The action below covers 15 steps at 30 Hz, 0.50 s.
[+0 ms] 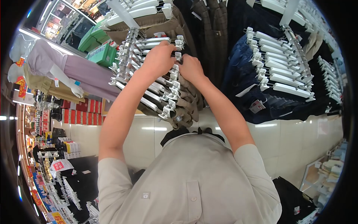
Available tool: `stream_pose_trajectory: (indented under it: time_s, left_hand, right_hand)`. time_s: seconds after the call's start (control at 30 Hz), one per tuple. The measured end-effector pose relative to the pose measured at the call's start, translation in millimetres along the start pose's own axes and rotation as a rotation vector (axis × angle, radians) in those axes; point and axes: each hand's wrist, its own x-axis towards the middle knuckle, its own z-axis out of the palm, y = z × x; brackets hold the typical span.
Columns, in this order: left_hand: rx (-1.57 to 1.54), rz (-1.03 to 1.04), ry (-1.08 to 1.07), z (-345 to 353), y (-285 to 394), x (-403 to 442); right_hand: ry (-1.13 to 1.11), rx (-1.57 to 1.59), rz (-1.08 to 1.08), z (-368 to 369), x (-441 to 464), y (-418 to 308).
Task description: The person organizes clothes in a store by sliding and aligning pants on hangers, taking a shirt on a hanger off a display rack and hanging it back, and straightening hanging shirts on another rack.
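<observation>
My left hand (159, 60) reaches over a row of white clip hangers (153, 98), its fingers curled around one near its clip end. Beside it, my right hand (191, 68) has its fingers bent in at the same line of clips, pinching at a hanger's end. A small dark patch of cloth shows between the two hands. Brown and olive trousers (188, 95) hang below the clips. The hanger hooks sit on a metal rail (128, 46) to the left of my hands. My fingers partly hide the exact grip points.
Dark blue jeans (240, 59) hang on another rack to the right. A mannequin (67, 67) in lilac clothes stands at the left, near green boxes (102, 54). Red-and-white boxes (82, 116) are stacked below it. Pale shiny floor tiles (149, 140) lie beneath.
</observation>
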Motion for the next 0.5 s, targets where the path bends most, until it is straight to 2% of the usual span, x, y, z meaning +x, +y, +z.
stream_pose_trajectory:
  time_s: [0.07, 0.17, 0.33, 0.5]
  left_hand:
    - [0.016, 0.045, -0.053, -2.3, 0.0, 4.3]
    - [0.055, 0.093, -0.112, -1.1, -7.6, 13.3]
    - [0.120, 0.102, -0.191, -6.2, -6.7, 21.4]
    - [0.028, 0.104, -0.250, -12.4, -1.7, 25.4]
  right_hand:
    - [0.061, 0.002, -0.049, 0.1, -0.5, 5.8]
    - [0.140, 0.078, -0.233, -5.6, -5.2, 21.2]
    - [0.155, 0.053, -0.347, -24.3, -9.4, 18.6]
    - [0.177, -0.012, -0.388, -31.8, -11.8, 15.2]
